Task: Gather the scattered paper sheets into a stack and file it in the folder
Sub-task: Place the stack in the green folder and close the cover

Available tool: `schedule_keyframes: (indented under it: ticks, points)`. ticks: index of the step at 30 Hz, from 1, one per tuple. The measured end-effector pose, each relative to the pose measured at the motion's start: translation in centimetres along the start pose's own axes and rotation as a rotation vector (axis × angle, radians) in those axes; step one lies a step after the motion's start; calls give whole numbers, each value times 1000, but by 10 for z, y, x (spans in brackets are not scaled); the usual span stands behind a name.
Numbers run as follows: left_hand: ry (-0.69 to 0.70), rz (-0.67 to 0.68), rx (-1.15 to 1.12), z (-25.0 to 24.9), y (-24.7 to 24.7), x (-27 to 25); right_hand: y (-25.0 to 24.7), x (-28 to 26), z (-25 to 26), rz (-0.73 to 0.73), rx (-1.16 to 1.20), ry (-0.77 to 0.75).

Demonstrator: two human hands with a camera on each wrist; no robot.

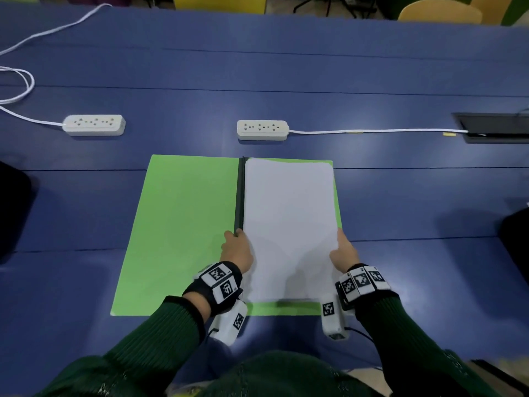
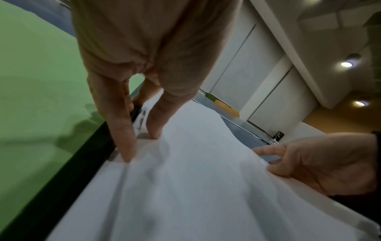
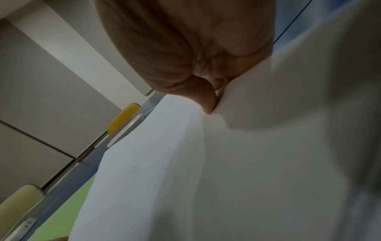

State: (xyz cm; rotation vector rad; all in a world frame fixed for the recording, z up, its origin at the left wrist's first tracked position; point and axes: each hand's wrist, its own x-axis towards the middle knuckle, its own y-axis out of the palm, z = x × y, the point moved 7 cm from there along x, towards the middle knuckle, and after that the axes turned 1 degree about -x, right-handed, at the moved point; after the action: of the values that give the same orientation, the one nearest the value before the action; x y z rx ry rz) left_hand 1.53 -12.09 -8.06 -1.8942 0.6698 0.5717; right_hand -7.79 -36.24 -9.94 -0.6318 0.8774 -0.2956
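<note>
While the left hand presses the stack flat-fingered into the folder, the right hand pinches its edge; squaring, then closing, should follow.

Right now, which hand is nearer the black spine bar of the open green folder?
Left. The left hand is at the near end of the black spine bar. The right hand pinches the right edge of the white paper stack, across the sheets from the bar.

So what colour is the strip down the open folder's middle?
Black strip between the light green card folder's halves; head view shows it best.
</note>
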Motion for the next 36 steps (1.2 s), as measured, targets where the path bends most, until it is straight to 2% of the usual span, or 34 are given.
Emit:
schedule_keyframes:
  ticks: [3, 4, 6, 9, 13, 18, 21, 24, 27, 32, 36]
  points:
    - [11, 53, -110, 14, -2, -3, 1, -6, -1, 9, 44, -17]
    - [9, 38, -139, 23, -7, -6, 1, -7, -2, 16, 62, -33]
    - [-31, -76, -132, 51, -28, -8, 1, -11, -3, 28, 89, -69]
    - [-185, -243, 4, 101, -68, -11, 2, -13, -5, 43, 75, -74]
    - [-460, -300, -25, 154, -109, -9, 3, -12, -5, 17, 28, -34]
    - [-585, -268, -43, 185, -118, -9, 6, -11, -7, -22, 8, -2]
    - [-612, -287, -43, 197, -113, -14, 7, -16, -5, -62, -30, 24]
    - [-574, -331, -145, 209, -118, -15, 10, -19, -4, -90, -48, 49]
    - [-389, -335, -158, 207, -139, -21, 11, -21, -4, -87, -38, 48]
    - [-113, -434, -105, 170, -185, -64, 7, -18, -6, -72, 32, 65]
    - [22, -392, 14, 127, -202, -102, 1, -14, -8, -83, 133, 37]
